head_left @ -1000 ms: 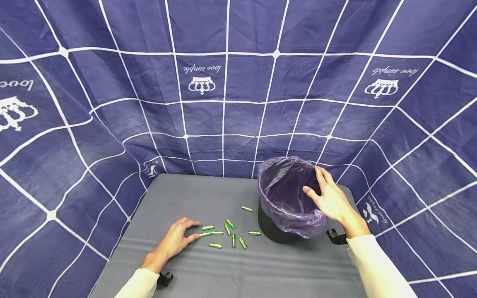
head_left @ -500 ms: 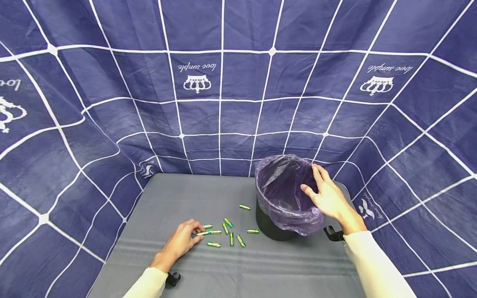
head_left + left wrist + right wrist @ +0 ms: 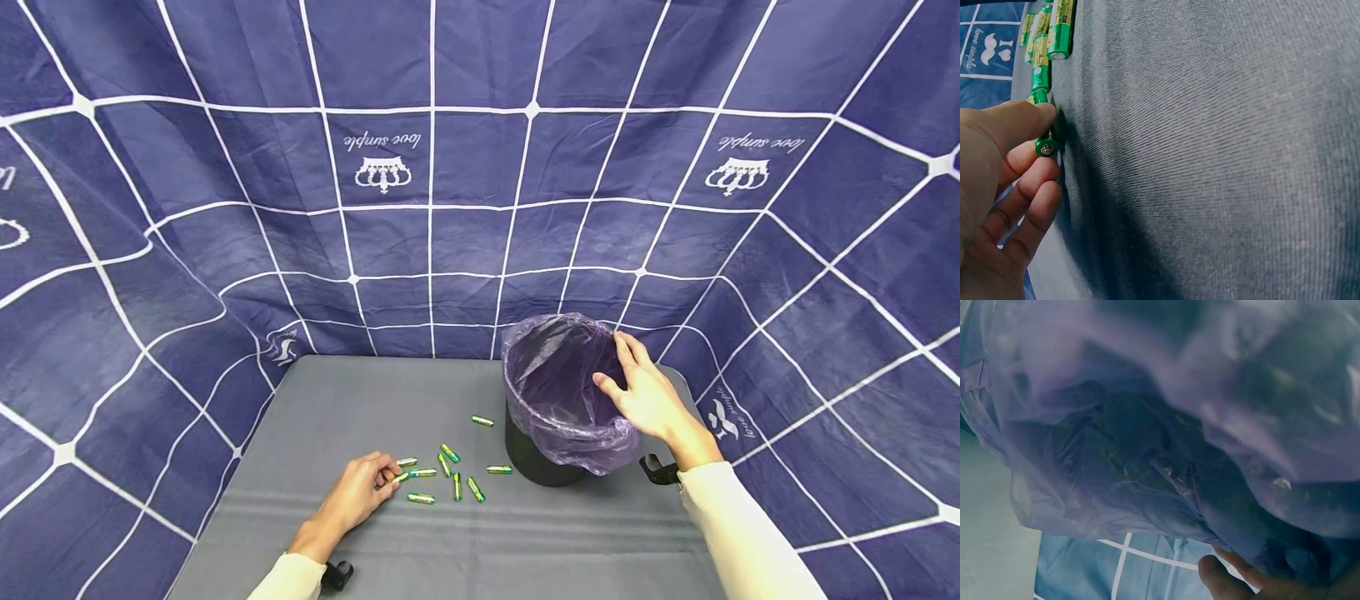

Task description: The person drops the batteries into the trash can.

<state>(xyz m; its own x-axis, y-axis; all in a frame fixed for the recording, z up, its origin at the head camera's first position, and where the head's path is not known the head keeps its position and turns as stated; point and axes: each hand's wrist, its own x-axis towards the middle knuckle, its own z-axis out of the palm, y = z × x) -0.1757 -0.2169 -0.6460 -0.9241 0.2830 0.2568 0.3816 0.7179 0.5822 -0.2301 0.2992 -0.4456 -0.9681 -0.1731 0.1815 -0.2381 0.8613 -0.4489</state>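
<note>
My left hand (image 3: 362, 493) is low over the grey table, pinching a green and yellow battery (image 3: 1045, 147) between thumb and fingers. In the left wrist view its end cap points toward the camera and the thumb lies across its side. Right ahead of it lies another battery (image 3: 423, 472), with one more battery (image 3: 422, 498) nearer me. My right hand (image 3: 651, 400) rests at the right rim of a black bin (image 3: 542, 462), fingers extended, thumb over the mouth. A purple plastic bag (image 3: 551, 396) lines the bin and folds over its rim; it fills most of the right wrist view.
Several loose batteries lie between my left hand and the bin, among them a battery (image 3: 483, 421) near the bin's left side. Blue cloth (image 3: 480, 242) with white lines hangs behind the table (image 3: 360, 400) and along both sides.
My left fingers have closed on a battery that lay in line with another, and its near end is now turned toward me. The right hand keeps its place on the bin. The head view has shifted slightly.
</note>
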